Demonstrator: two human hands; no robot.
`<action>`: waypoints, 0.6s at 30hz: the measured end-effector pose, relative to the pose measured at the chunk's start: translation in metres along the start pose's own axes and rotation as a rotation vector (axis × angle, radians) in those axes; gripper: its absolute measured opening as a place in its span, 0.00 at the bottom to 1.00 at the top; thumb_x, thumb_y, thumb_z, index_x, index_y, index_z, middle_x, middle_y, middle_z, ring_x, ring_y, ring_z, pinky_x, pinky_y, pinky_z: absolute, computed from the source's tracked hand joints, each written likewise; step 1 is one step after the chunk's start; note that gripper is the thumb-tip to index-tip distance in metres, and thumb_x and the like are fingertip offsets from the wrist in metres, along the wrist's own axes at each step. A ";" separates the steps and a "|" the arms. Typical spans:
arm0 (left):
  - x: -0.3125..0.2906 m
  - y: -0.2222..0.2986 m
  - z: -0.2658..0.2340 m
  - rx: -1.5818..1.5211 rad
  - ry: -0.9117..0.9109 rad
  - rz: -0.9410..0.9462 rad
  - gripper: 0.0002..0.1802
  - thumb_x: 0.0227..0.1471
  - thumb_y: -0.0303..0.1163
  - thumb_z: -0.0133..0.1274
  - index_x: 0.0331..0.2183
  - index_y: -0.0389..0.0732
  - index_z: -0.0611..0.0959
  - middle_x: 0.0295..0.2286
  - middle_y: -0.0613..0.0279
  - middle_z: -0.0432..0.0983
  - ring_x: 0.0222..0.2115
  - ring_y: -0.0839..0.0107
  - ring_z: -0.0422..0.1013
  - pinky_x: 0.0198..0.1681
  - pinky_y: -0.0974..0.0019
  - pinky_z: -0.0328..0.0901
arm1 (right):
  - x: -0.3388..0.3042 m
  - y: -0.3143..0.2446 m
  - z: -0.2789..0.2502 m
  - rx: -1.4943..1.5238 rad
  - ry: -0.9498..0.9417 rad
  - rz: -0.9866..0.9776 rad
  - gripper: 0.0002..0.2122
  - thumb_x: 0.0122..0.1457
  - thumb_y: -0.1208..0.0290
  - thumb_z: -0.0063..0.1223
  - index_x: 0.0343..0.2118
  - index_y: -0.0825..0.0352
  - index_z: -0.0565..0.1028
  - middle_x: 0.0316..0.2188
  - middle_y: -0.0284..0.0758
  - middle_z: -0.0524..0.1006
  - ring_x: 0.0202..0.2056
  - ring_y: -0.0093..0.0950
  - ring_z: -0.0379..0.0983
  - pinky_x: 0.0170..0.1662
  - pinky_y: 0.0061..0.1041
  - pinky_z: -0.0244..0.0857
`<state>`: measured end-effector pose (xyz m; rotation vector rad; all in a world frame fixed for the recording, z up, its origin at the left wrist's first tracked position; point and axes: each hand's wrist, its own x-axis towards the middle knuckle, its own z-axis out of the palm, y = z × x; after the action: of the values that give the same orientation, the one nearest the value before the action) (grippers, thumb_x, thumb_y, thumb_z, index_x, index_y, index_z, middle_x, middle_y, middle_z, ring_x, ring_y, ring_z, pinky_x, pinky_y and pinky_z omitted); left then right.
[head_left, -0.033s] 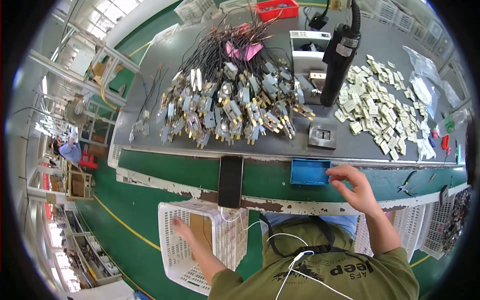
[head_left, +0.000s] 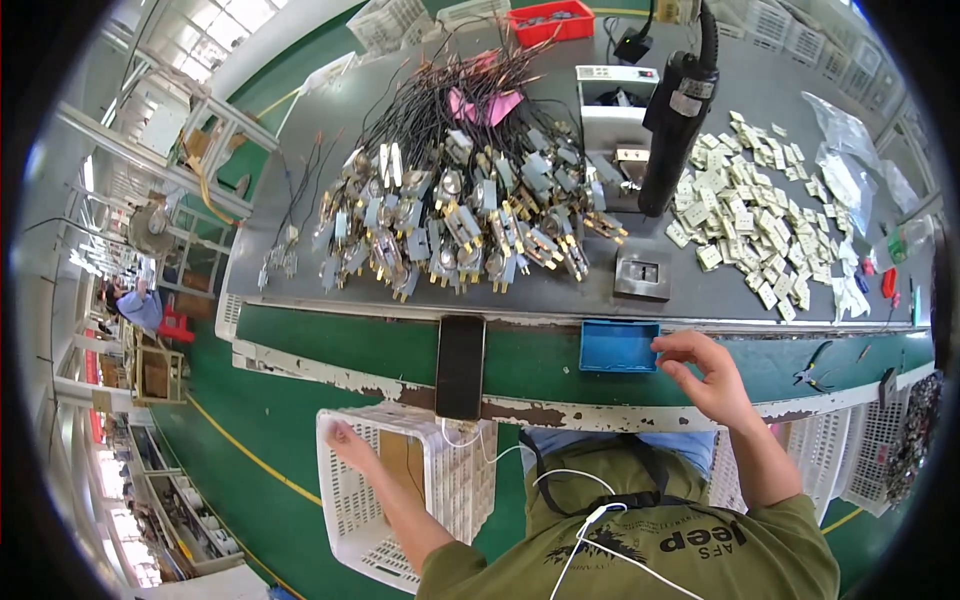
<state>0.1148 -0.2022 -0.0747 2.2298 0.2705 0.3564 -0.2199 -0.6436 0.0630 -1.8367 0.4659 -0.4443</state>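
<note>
My right hand [head_left: 705, 377] is at the right end of a small blue rectangular tray [head_left: 618, 347]. Its fingers are half bent, with a gap between thumb and forefinger and nothing seen in them; whether the fingertips touch the tray rim is unclear. My left hand [head_left: 347, 443] reaches out over a white plastic crate [head_left: 338, 500] at the left, near its far rim. Motion smears its fingers, so I cannot tell what they hold. A brown cardboard piece [head_left: 402, 462] shows inside the crate.
Wired plug parts [head_left: 460, 225] fill the table's middle. Right of them stand a metal fixture block [head_left: 642, 273], a black cylindrical tool [head_left: 680, 130] and cream socket plates [head_left: 745, 215]. A phone [head_left: 460, 367] lies at the front edge. Pliers [head_left: 815, 368] lie at the right.
My left hand has moved slightly left and up, toward the crate's far rim. My right hand stays beside the blue tray.
</note>
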 end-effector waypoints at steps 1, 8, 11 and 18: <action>-0.006 0.069 0.002 -0.169 0.038 0.227 0.20 0.60 0.35 0.50 0.48 0.31 0.72 0.47 0.52 0.70 0.45 0.62 0.69 0.48 0.62 0.65 | -0.002 0.004 0.001 0.078 0.025 0.055 0.13 0.56 0.82 0.53 0.45 0.71 0.75 0.40 0.39 0.76 0.37 0.27 0.75 0.42 0.24 0.69; -0.075 0.333 0.071 0.064 -0.346 1.013 0.22 0.52 0.42 0.57 0.44 0.36 0.77 0.39 0.54 0.75 0.40 0.59 0.71 0.45 0.57 0.65 | 0.006 -0.018 0.013 0.067 -0.048 -0.081 0.13 0.56 0.81 0.55 0.46 0.69 0.75 0.38 0.38 0.76 0.37 0.26 0.75 0.41 0.24 0.69; -0.072 0.354 0.103 0.285 -0.325 1.066 0.25 0.51 0.48 0.57 0.42 0.37 0.77 0.36 0.53 0.77 0.39 0.55 0.72 0.44 0.55 0.65 | 0.002 -0.020 0.012 0.036 -0.081 -0.110 0.13 0.57 0.81 0.54 0.46 0.68 0.75 0.39 0.37 0.76 0.37 0.26 0.76 0.41 0.24 0.70; -0.077 0.368 0.075 -0.215 -0.787 0.536 0.17 0.55 0.37 0.52 0.42 0.37 0.72 0.37 0.56 0.77 0.33 0.65 0.74 0.33 0.64 0.68 | -0.015 -0.005 0.001 0.099 -0.004 -0.057 0.13 0.58 0.78 0.54 0.47 0.67 0.75 0.35 0.35 0.75 0.35 0.24 0.74 0.40 0.24 0.68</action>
<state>0.0954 -0.5100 0.1538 2.0212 -0.7543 -0.2245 -0.2317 -0.6332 0.0666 -1.7585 0.3832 -0.4933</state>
